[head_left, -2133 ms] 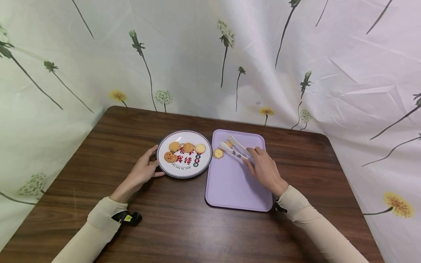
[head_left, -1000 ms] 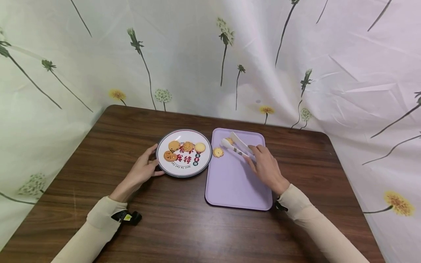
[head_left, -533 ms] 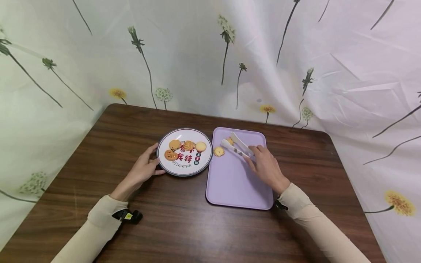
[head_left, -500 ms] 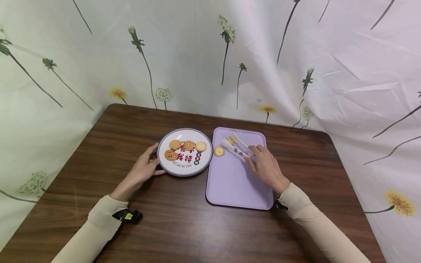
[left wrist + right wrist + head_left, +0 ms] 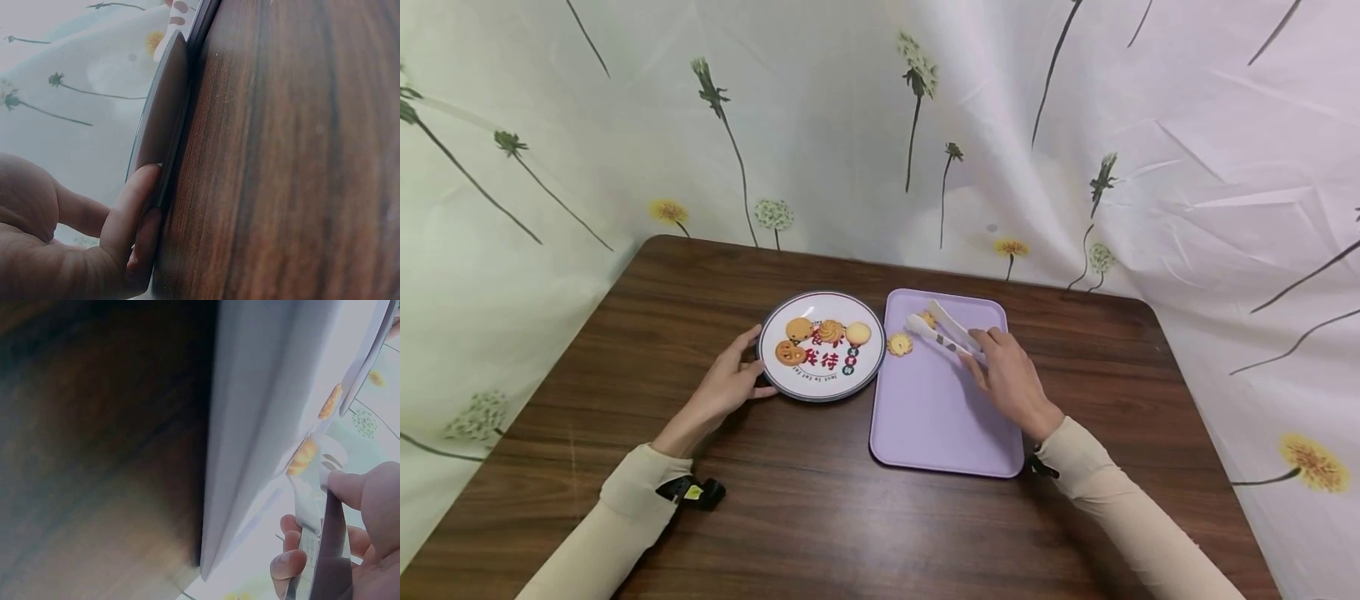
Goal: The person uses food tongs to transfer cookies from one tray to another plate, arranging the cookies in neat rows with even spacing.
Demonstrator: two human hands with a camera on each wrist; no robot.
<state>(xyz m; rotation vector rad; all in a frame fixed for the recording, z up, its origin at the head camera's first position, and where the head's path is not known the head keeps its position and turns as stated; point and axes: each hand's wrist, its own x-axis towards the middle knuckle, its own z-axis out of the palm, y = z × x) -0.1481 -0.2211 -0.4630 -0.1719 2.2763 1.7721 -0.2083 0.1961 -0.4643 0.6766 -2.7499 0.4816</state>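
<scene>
My left hand [image 5: 727, 379] holds the left rim of a round white plate [image 5: 808, 387], with fingers under its edge in the left wrist view. On the plate lie several cookies, among them a swirled cookie [image 5: 831, 332] and a smiley-face cookie [image 5: 789, 353]. Over a lilac tray [image 5: 936, 417], my right hand [image 5: 1011, 379] pinches white food tongs [image 5: 951, 323], their arms spread. Between the tong tips is a scalloped cookie [image 5: 303, 456], partly hidden in the head view. Another flower-shaped cookie [image 5: 899, 344] lies at the tray's left edge, beside the plate.
Plate and tray sit side by side on a dark wooden table [image 5: 775, 517]. Behind them hangs a white cloth [image 5: 827, 125] printed with dandelions, bordering the table's far edge and sides. Each wrist wears a black strap, such as the left strap [image 5: 691, 493].
The tongs have shifted slightly away from me and to the right, so their tips now stand on either side of the far cookie. The left hand and plate have stayed put.
</scene>
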